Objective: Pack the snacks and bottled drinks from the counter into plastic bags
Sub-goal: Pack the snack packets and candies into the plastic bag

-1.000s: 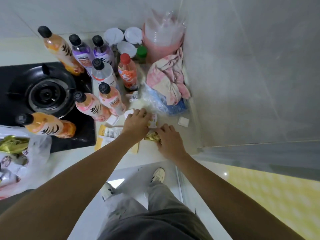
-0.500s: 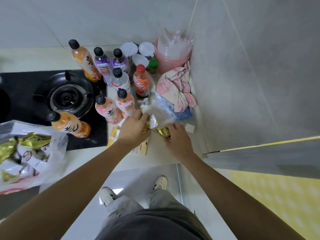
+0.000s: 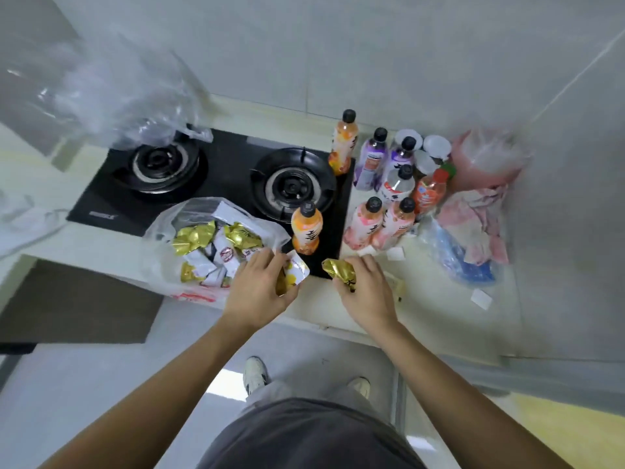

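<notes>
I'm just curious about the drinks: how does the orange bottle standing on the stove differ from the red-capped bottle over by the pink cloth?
The orange bottle has a black cap; the red-capped bottle has a red one. The orange bottle stands alone on the black stove, near the left hand; the red-capped bottle stands on the pale counter, crowded among other bottles. The labels differ too: black strokes against a blue patch. Both are upright, capped and not yet packed.

A black two-burner gas stove [image 3: 216, 184] sits in the counter, with a pink crumpled cloth [image 3: 473, 218] at the corner wall
</notes>
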Demonstrator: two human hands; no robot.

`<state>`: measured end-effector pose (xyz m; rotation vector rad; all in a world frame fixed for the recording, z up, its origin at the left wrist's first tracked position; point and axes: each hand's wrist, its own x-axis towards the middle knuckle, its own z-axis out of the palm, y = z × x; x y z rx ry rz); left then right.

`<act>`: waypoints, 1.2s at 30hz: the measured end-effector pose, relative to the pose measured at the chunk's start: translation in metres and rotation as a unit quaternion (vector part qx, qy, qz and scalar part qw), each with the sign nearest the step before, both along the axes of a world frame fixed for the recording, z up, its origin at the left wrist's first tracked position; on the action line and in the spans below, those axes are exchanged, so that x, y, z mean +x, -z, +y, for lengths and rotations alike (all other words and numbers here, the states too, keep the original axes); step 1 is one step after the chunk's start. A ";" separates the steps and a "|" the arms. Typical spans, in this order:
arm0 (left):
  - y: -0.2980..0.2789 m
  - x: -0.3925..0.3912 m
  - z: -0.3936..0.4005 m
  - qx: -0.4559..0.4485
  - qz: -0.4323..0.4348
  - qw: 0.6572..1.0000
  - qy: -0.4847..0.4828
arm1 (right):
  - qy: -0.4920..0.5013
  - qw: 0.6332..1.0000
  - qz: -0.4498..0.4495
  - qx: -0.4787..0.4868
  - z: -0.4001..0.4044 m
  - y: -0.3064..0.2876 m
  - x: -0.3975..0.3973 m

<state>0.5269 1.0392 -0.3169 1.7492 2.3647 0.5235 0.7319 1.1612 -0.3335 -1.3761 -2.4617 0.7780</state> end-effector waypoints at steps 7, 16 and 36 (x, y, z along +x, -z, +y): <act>-0.009 -0.103 -0.045 -0.004 0.003 0.994 -0.110 | -0.105 0.992 0.059 0.022 -0.046 -0.022 -0.118; 0.020 -0.184 -0.035 -0.098 -0.022 0.985 -0.144 | -0.151 0.987 -0.044 0.044 -0.044 0.008 -0.234; 0.038 -0.191 -0.044 -0.075 0.002 0.992 -0.099 | -0.148 0.973 -0.118 0.130 -0.048 0.020 -0.238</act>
